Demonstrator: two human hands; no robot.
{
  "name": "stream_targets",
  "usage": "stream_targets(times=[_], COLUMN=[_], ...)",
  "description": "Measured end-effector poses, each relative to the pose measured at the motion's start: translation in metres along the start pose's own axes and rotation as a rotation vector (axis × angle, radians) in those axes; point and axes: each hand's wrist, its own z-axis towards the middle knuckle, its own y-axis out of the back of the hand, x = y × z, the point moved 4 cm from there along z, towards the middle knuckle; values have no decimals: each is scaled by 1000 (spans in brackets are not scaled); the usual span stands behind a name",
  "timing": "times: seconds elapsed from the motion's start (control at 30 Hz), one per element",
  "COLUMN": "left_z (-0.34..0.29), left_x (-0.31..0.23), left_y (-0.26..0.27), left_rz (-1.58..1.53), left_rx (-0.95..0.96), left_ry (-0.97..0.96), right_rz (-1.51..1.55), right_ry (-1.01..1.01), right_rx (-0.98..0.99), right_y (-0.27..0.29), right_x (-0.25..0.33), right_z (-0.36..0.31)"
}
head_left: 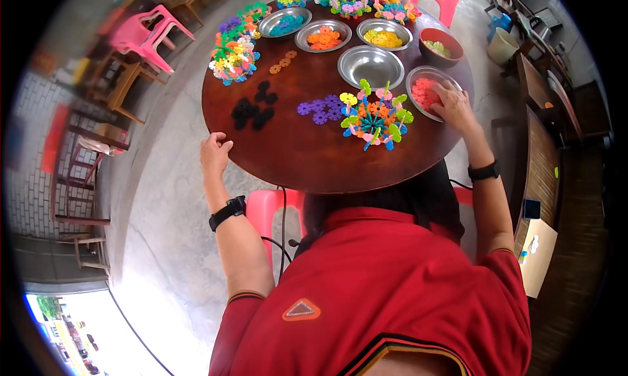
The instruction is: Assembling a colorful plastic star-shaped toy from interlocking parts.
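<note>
My right hand point(453, 106) reaches into a metal bowl point(447, 119) at the table's right side. Its fingers are bent down and closed among coral-pink flower-shaped plastic pieces point(424, 93); what lies between the fingertips is hidden. My left hand point(214, 155) rests at the left edge of the round brown table point(281, 157), fingers apart and holding nothing. Between the hands, nearer the right one, stands a round construction of interlocked flower pieces point(376, 119) in blue, orange, green, pink and yellow. Loose purple pieces point(320, 108) lie just left of it.
Black pieces point(252, 108) and a short row of orange-brown ones point(282, 62) lie on the left. Bowls of blue point(286, 24), orange point(324, 38) and yellow pieces point(383, 38), an empty metal bowl point(371, 67) and a red-brown bowl point(451, 57) stand farther back. Finished-looking colourful constructions point(234, 59) line the far edge.
</note>
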Motion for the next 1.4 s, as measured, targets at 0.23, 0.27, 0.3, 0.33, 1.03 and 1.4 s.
stream_targets(times=[0.23, 0.27, 0.3, 0.33, 1.03, 1.4], left_z=[1, 1, 1, 1, 4, 2], left_x=[-1, -1, 0, 1, 5, 1], left_y=[-2, -2, -2, -1, -2, 1], left_rz=[13, 13, 16, 19, -37, -29], left_rx=[11, 12, 11, 10, 5, 1], left_ry=[16, 15, 15, 15, -24, -30], right_rz=[28, 28, 59, 91, 729, 763], right_ry=[18, 16, -8, -33, -248, -265], right_rx=[41, 42, 50, 58, -118, -91], right_y=[-2, -1, 0, 1, 17, 12], right_x=[-5, -4, -3, -4, -30, -32], right_z=[1, 2, 3, 4, 11, 11])
